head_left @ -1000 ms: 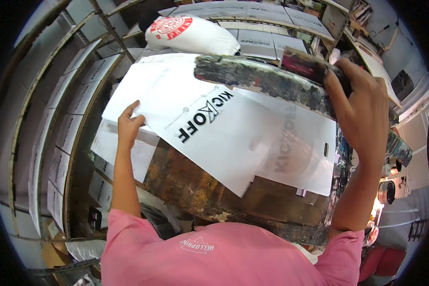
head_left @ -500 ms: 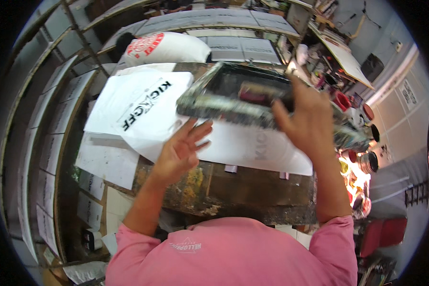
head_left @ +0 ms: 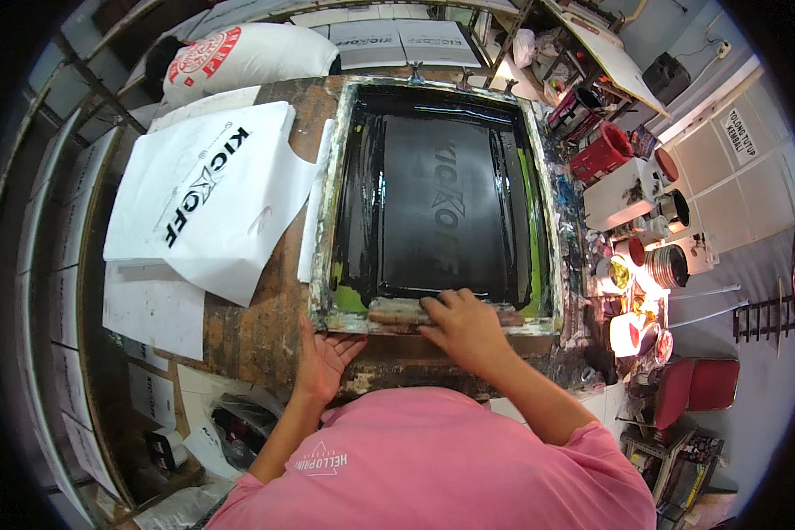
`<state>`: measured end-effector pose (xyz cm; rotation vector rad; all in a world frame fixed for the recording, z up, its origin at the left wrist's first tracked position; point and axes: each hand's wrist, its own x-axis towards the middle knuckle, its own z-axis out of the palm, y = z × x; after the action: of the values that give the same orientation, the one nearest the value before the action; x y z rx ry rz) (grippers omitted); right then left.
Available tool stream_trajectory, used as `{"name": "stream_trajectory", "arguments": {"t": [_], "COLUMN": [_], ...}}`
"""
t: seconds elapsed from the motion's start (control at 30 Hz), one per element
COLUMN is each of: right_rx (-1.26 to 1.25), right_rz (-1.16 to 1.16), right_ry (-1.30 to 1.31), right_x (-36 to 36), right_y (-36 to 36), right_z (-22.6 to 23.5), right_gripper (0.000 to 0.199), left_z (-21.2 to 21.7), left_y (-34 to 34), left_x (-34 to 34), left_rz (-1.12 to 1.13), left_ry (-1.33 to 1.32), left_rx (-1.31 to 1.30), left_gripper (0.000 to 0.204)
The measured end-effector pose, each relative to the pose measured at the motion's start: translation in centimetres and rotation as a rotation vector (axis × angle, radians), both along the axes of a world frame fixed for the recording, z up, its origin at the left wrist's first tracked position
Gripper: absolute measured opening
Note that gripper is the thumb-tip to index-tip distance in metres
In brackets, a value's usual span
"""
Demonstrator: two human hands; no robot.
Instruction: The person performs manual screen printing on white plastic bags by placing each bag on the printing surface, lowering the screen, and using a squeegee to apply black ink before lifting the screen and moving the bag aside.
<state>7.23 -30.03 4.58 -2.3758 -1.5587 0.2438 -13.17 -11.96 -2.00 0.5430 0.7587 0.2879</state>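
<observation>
Frame [head_left: 326,216] lowered flat (printed sheet [head_left: 230,212] beside).

1 framed screen [head_left: 442,190], 1 squeegee [head_left: 397,314], 3 fittings [head_left: 464,79], 1 red chair [head_left: 713,385], 1 co-worker [head_left: 261,62]

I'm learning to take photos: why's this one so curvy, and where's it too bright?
In the head view, the fisheye lens bends the storage shelves at left; in the head view, glare washes out a round tub at right; in the head view too, shiny reflections streak the black ink in the screen-printing frame.
</observation>
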Motion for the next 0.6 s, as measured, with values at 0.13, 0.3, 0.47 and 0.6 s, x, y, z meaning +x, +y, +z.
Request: {"name": "stream_trajectory", "arguments": {"t": [0.13,0.3,0.47,0.6], "right_rx": [0.099,0.173,0.197,0.23], "right_rz": [0.023,0.023,-0.027,-0.053], "right_ry": [-0.102,-0.183,-0.317,-0.414], "right_x": [1.7,9.8,18.9,25.2], "right_y": [1.3,6.9,13.2,17.0], "right_z": [-2.6,-4.2,-5.9,-6.4], "right_gripper": [0.05,0.048,0.036,0.031], "left_z": [-1.2,-1.7,-1.9,-1.5], "left_y": [-0.4,-0.4,-0.6,-0.7], "left_x": [-0.4,-0.7,-0.8,-0.5], "left_rz": [-0.017,-0.031,-0.037,-0.042], "left_ry": [0.041,0.026,0.006,0.038], "left_rx": [0.074,0.083,0.122,0.177], "left_gripper": [0.089,0.094,0.095,0.095]}}
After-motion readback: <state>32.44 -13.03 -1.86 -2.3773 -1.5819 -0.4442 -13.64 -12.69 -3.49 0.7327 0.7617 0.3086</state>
